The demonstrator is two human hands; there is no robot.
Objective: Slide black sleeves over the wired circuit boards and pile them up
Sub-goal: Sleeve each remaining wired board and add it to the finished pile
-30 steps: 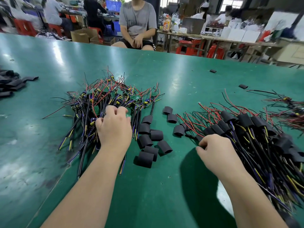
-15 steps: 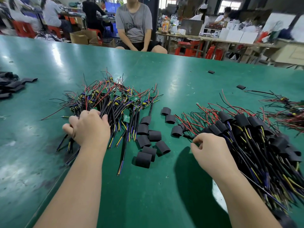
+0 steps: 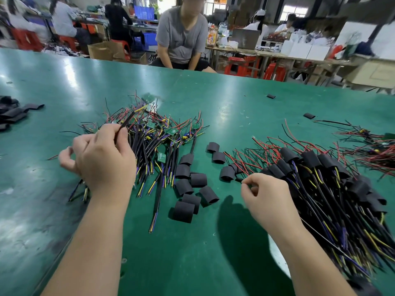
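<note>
My left hand (image 3: 100, 159) pinches the black cable of one wired circuit board (image 3: 149, 98), lifted above the pile of bare wired boards (image 3: 158, 135) at centre left. Several loose black sleeves (image 3: 192, 182) lie on the green table (image 3: 213, 253) between my hands. My right hand (image 3: 267, 197) hovers with curled fingers at the near edge of the pile of sleeved boards (image 3: 333, 182) on the right; whether it holds anything is hidden.
Flat black sleeve strips (image 3: 12, 113) lie at the far left edge. More red-wired boards (image 3: 372, 150) sit at the far right. Two stray sleeves (image 3: 308, 116) lie further back. A seated person (image 3: 181, 37) faces me across the table.
My left hand moved left out of the bare pile, then rose, drawing one board up by its cable. My right hand stayed at the sleeved pile's edge.
</note>
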